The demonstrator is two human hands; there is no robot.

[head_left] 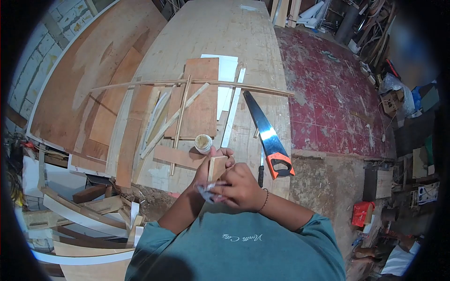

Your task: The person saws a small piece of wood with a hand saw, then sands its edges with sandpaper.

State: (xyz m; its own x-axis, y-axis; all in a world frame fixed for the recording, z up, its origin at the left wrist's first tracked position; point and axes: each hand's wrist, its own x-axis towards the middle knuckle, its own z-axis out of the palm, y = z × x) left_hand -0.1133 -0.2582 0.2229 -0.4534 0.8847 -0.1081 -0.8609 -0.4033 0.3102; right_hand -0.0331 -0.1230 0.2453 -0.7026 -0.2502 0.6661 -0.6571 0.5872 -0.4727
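Note:
Close to my chest, my left hand (202,174) is wrapped round a small flat piece of wood (216,168), its pale edge turned up. My right hand (244,186) is closed on a crumpled whitish rag (211,192), pressed against the lower end of the wood. Whether the rag is cloth or plastic is hard to tell. Just beyond my hands stands an open jar (203,144) with a pale yellowish substance in it. To the right of them lies a handsaw (267,131) with an orange and black handle.
Thin wooden strips (187,107), a brown board (206,93) and a white sheet (227,70) lie on the plywood work surface (211,33). A black-handled tool (261,173) is beside the saw. Curved wooden pieces (84,215) are stacked at lower left. Red tiled floor (328,103) extends right.

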